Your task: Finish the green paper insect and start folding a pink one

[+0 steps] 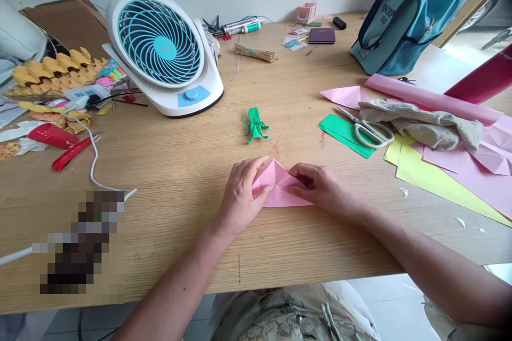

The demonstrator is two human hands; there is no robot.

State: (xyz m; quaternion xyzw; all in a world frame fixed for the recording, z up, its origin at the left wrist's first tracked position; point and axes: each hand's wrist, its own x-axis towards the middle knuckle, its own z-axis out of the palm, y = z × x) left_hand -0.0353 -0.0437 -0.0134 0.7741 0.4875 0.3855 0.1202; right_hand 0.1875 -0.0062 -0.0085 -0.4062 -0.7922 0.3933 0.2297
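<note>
A sheet of pink paper point(282, 192), creased and folded to a peak at the top, lies on the wooden table between my hands. My left hand point(245, 185) grips its left side, thumb on top of the paper. On the right side, my right hand point(318, 186) pinches the edge, with the thumb above and the other fingers curled behind. A small green folded-paper figure point(255, 125) with thin legs stands just beyond the pink sheet. Further right, scissors point(372, 132) with white handles rest partly on green paper point(344, 136).
A white and blue fan point(164, 48) stands at the back left. A red utility knife point(74, 154) and a white cable point(94, 165) lie left. At right are a grey cloth point(424, 120), yellow paper point(432, 176), a pink roll point(432, 98) and a blue bag point(396, 32).
</note>
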